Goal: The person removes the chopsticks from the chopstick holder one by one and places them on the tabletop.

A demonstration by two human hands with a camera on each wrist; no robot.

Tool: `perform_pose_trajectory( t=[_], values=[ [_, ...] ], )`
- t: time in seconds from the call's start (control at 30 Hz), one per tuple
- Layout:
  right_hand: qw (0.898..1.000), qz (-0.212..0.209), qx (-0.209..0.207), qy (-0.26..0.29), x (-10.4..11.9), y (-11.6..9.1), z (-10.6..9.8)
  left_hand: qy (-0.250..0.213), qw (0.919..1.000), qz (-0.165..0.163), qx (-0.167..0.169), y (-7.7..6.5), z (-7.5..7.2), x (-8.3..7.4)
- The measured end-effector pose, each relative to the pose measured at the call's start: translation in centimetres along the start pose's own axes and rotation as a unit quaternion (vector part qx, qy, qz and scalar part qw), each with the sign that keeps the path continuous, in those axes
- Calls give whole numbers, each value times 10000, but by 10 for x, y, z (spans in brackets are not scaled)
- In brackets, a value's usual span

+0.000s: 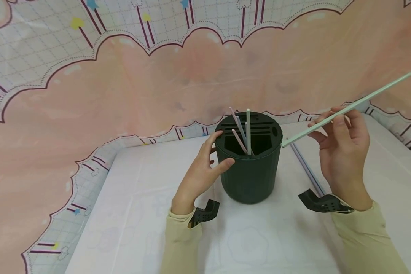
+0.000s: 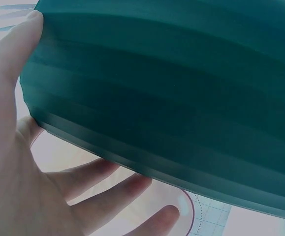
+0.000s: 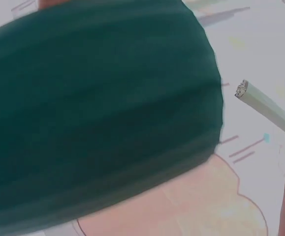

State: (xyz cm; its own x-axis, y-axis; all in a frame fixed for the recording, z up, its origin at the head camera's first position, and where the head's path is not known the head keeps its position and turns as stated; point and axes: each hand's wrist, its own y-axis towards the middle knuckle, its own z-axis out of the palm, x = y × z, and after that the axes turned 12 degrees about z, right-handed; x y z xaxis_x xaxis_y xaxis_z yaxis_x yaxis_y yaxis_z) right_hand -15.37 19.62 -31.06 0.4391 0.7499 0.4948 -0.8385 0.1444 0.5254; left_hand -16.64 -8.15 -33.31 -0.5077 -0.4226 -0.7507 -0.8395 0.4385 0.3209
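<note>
Stars (image 1: 92,3) in blue, yellow dots and paired dark red strokes are printed on the scalloped pink-and-white cloth (image 1: 191,95) that spreads behind the white table (image 1: 123,228), from nine o'clock over twelve to three.

Upright on the table, just right of the picture's centre, is the dark green holder (image 1: 248,182). Its top has long slots towards twelve o'clock, a round hole at about two, and a wide compartment at six with sticks in it: one mint stick (image 1: 248,131) nearly upright, with pink sticks (image 1: 240,141) and blue sticks (image 1: 241,127) leaning towards eleven.

At the holder's eight o'clock, the left hand (image 1: 201,171) has its grip around the side, thumb on the near rim at seven, forefinger on the rim near ten, the other fingers spread below. At three o'clock, the right hand (image 1: 344,152) is raised, its grip pinching a long pale green stick (image 1: 380,91) between thumb and fingers. That stick slants from two o'clock down towards eight, its lower end just beside the holder's rim; the right wrist view shows a gap between them.

A blue-grey stick (image 1: 307,168) lies on the table at the holder's four o'clock. Both forearms, in pale yellow sleeves (image 1: 181,243), point towards twelve, black wrist straps (image 1: 207,213) at the cuffs.
</note>
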Motion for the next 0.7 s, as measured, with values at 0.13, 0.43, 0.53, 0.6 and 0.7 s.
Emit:
perform_pose_trajectory(
  t=[0.13, 0.43, 0.53, 0.6, 0.7],
  values=[
    [9997, -36, -202, -108, 4, 5, -8, -9, 10000, 18, -26, 1, -1, 1],
    [9578, 1038, -476, -2637, 12, 14, -51, -49, 9999, -146, 7, 2, -3, -12],
    [9188, 1394, -560, -3651, 12, 16, -68, -150, 9997, -190, 12, 1, -6, -25],
    [8785, 1619, -591, -4456, 10, 17, -78, -222, 9996, -181, 2, 1, -6, -30],
    [8000, 1868, -613, -5669, 6, 17, -88, -158, 9997, -194, 0, 3, -4, -25]
  ],
)
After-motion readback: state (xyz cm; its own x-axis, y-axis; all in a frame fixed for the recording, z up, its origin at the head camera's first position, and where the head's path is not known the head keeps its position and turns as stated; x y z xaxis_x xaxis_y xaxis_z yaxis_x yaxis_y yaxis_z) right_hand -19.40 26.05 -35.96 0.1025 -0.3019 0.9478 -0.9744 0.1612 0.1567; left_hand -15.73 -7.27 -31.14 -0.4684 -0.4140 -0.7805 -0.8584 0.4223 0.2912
